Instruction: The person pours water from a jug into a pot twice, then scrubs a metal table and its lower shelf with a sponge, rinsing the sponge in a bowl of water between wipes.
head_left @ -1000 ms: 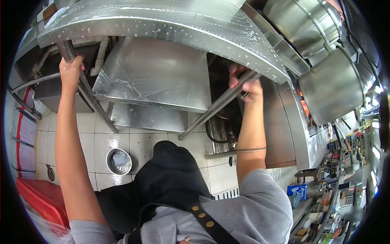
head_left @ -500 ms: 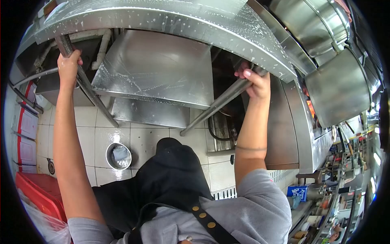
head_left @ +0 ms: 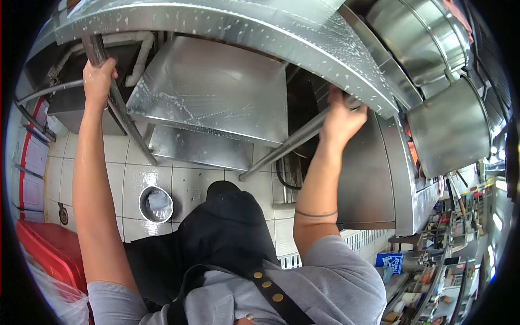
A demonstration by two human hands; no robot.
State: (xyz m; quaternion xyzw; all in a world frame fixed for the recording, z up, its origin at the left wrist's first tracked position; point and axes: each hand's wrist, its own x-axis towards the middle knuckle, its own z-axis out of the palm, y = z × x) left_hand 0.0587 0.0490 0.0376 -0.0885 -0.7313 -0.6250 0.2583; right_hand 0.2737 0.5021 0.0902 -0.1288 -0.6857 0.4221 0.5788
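Observation:
Wet drops and suds cover the steel table [head_left: 227,27], which has round metal legs and lower shelves. My left hand [head_left: 99,80] is wrapped round the upper part of the left table leg [head_left: 130,125]. At the right leg [head_left: 292,142], close under the tabletop edge, my right hand [head_left: 344,116] has its fingers curled round the top of the leg. Between the legs, the upper lower shelf [head_left: 216,86] shows streaks of suds, with another shelf [head_left: 200,147] beneath it.
On the tiled floor stands a metal pot [head_left: 156,204] with a grey cloth in water. A red bin [head_left: 51,246] with a plastic bag is at the lower left. Large steel pots [head_left: 449,127] sit at the right, with flame beside them. A floor drain grate [head_left: 355,240] lies below.
My right hand has turned, its back now towards the camera, and its forearm has swung inward. My left hand still holds its leg. The view has shifted slightly.

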